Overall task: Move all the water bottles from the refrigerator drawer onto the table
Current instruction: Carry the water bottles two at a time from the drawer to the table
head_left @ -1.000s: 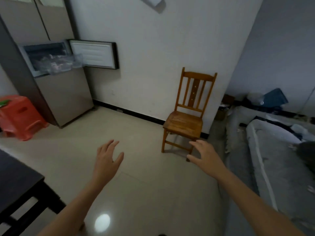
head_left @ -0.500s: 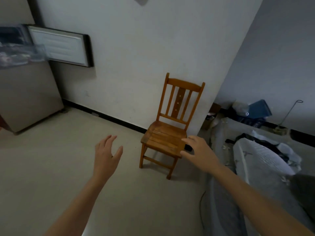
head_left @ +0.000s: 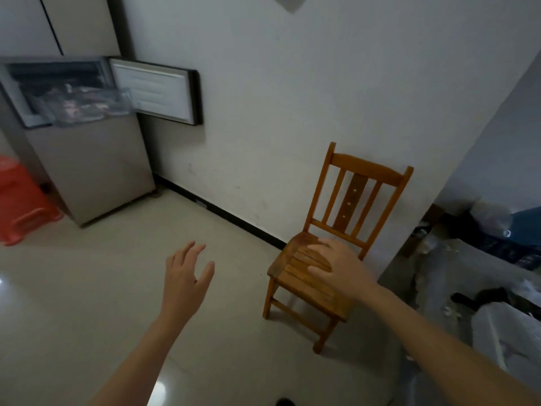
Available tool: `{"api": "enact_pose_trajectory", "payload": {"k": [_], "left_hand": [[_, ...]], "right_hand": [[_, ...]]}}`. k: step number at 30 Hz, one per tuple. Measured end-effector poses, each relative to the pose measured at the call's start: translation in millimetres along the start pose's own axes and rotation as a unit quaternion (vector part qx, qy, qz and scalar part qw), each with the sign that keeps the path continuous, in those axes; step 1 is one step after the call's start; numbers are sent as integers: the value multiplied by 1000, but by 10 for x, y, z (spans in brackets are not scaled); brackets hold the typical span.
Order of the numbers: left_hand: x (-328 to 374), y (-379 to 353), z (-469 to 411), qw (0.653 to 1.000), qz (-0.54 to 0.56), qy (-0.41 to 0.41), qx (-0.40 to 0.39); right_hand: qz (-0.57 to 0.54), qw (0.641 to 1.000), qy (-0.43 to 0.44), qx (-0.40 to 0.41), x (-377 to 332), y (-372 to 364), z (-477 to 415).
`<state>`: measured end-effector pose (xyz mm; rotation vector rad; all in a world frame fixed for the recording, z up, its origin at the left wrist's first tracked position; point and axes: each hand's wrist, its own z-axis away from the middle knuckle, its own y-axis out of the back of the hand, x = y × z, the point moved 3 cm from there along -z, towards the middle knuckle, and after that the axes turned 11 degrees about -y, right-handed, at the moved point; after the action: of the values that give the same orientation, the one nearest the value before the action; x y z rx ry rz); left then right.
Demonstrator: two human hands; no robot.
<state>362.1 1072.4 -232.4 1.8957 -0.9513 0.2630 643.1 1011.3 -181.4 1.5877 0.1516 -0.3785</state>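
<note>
The refrigerator [head_left: 87, 168] stands at the far left against the wall, its small middle door [head_left: 158, 92] swung open to the right. A clear drawer [head_left: 87, 108] is pulled out of the open compartment; its contents are blurred and I cannot make out bottles. My left hand [head_left: 184, 276] hovers over the floor with fingers spread, holding nothing. My right hand [head_left: 339, 266] is stretched out in front of the wooden chair seat, fingers relaxed and empty. Both hands are far from the refrigerator. No table is in view.
A wooden chair [head_left: 336, 247] stands against the white wall at centre right. A red plastic stool [head_left: 20, 206] sits left of the refrigerator. Bedding and clutter [head_left: 483, 276] fill the right side. Pale tiled floor [head_left: 87, 303] lies between me and the refrigerator.
The view has swung back to the left, bringing the refrigerator, its drawer and the red stool into sight again. Both hands stay raised and empty.
</note>
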Motion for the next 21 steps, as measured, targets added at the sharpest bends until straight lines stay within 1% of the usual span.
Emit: {"api": "enact_pose_trajectory", "payload": {"k": [5, 8, 10, 13, 16, 21], "left_hand": [[-159, -198, -481, 996, -42, 55, 52], [-196, -205, -805, 991, -69, 73, 89], [-254, -182, -930, 984, -89, 105, 109], [-376, -143, -967, 974, -121, 138, 130], [-524, -92, -927, 964, -147, 175, 134], [-801, 61, -981, 945, -199, 204, 158]], "right_hand": [[2, 998, 52, -23, 92, 64, -920], [-10, 995, 93, -38, 95, 108, -1468], [-5, 991, 125, -57, 50, 68, -1800], [-16, 983, 167, -71, -61, -62, -2192], [-25, 975, 198, -94, -200, -226, -2469], [-27, 963, 242, -117, -527, -432, -2924]]}}
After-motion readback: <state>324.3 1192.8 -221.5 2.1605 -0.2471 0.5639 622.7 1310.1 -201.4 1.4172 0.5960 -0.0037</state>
